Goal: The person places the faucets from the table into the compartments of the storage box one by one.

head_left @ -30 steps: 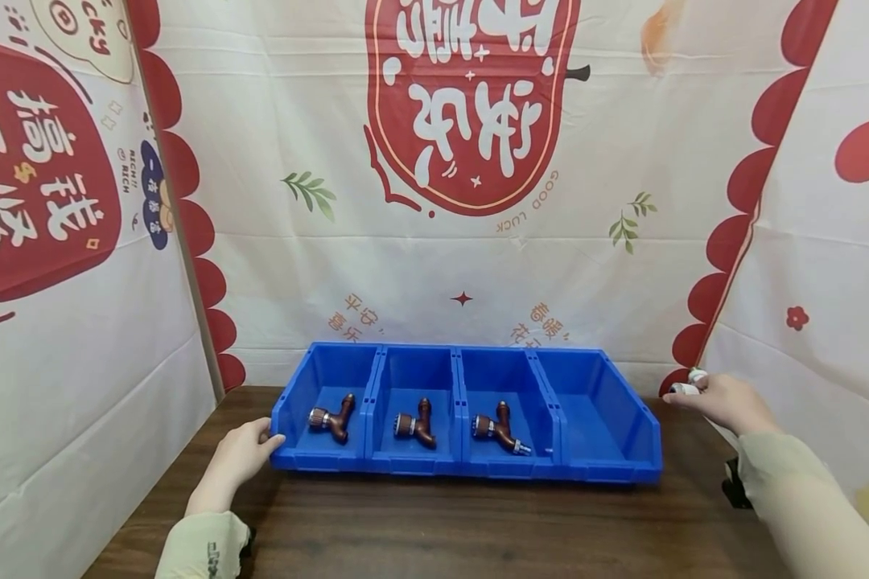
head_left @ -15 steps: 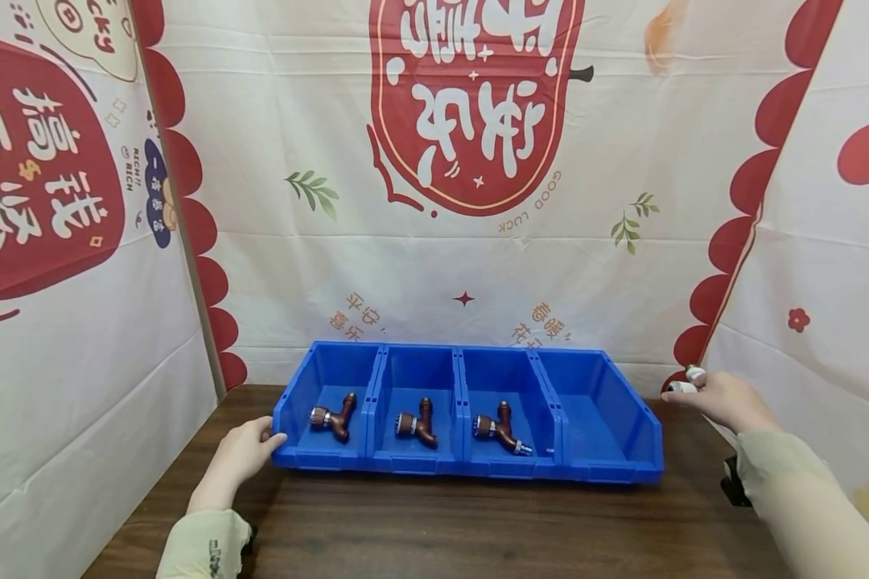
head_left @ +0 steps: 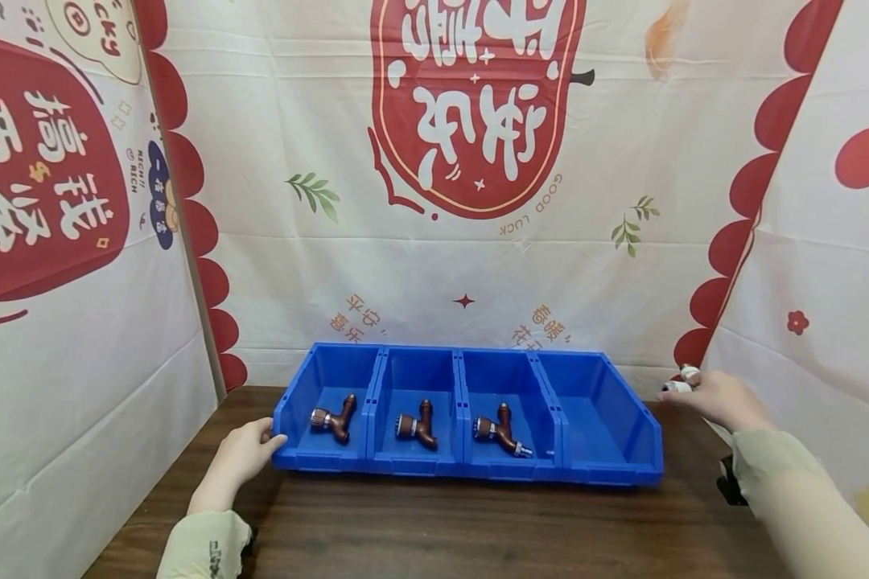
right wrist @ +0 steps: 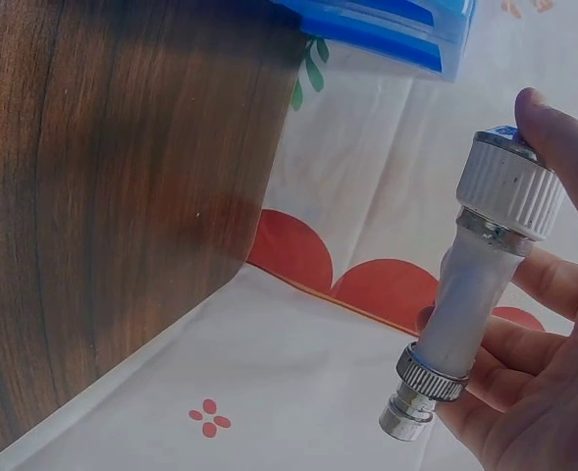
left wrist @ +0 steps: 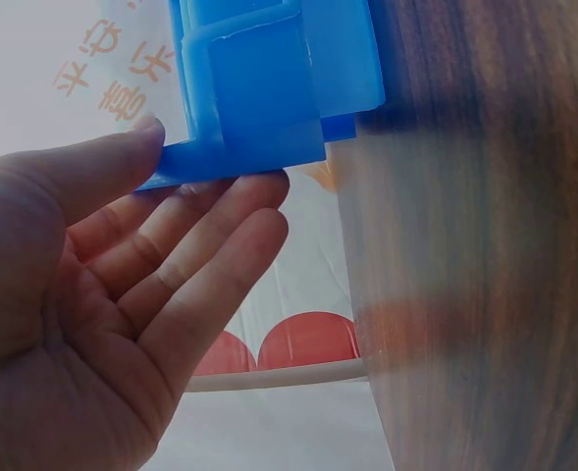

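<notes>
A blue storage bin (head_left: 601, 474) with side-by-side compartments stands on the table. Its left outer edge is pinched by my left hand (head_left: 239, 454), the thumb on the rim and the fingers against the outside wall, as the left wrist view shows. Off the bin's right end, my right hand (head_left: 731, 400) holds a white tap (right wrist: 475, 285) with a ribbed white knob and a metal threaded spout end; its thumb lies on the knob's top. Brown taps lie singly in the left compartment (head_left: 320, 417), the second (head_left: 406, 425) and the third, whose tap (head_left: 504, 435) has a metal hose nozzle.
The rightmost compartment (head_left: 586, 430) shows a bare blue floor. Printed white cloth (head_left: 434, 265) hangs close behind the bin and along both sides. Dark wooden table (head_left: 420, 523) extends in front of the bin.
My right hand and the white tap have shifted very slightly left, with the tap a little turned. My left hand keeps its place on the bin; the brown taps lie as before.
</notes>
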Action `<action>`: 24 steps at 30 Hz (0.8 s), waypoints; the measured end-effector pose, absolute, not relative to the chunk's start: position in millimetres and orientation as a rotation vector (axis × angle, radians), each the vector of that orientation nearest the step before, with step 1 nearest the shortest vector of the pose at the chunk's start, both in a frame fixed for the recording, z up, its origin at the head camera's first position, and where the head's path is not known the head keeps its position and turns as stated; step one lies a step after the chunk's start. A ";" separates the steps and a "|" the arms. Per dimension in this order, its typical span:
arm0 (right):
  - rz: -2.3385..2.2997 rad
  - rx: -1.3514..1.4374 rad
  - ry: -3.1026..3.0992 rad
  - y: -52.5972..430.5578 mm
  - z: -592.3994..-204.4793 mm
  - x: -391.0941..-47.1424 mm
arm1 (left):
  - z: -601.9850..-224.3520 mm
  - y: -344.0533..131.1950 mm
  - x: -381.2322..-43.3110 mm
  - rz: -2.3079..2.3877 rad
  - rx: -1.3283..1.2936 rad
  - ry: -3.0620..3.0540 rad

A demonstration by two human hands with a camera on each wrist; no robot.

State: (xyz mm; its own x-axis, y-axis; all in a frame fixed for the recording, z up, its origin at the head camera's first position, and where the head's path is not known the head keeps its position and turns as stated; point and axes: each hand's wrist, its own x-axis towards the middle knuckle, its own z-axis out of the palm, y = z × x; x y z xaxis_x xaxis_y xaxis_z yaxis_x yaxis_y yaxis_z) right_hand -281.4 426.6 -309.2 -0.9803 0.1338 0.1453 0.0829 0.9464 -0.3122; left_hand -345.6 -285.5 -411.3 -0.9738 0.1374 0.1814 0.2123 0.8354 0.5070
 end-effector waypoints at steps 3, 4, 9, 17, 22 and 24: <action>0.466 -0.162 -2.937 424.2 -309.3 -283.0 | -411.3 -285.6 -345.2 -0.823 -0.269 -2.878; 0.463 -0.155 -2.936 423.2 -309.2 -283.5 | -411.1 -285.4 -345.1 -0.825 -0.267 -2.879; 0.451 -0.127 -2.936 418.6 -307.1 -285.0 | -410.4 -284.9 -345.2 -0.837 -0.261 -2.885; 0.473 -0.128 -2.922 414.5 -306.2 -289.8 | -409.1 -284.3 -345.0 -0.839 -0.263 -2.887; 0.451 -0.119 -2.915 412.3 -306.2 -291.2 | -409.4 -283.9 -345.2 -0.836 -0.255 -2.892; 0.452 -0.118 -2.919 410.7 -306.3 -291.7 | -409.9 -283.9 -345.2 -0.835 -0.251 -2.894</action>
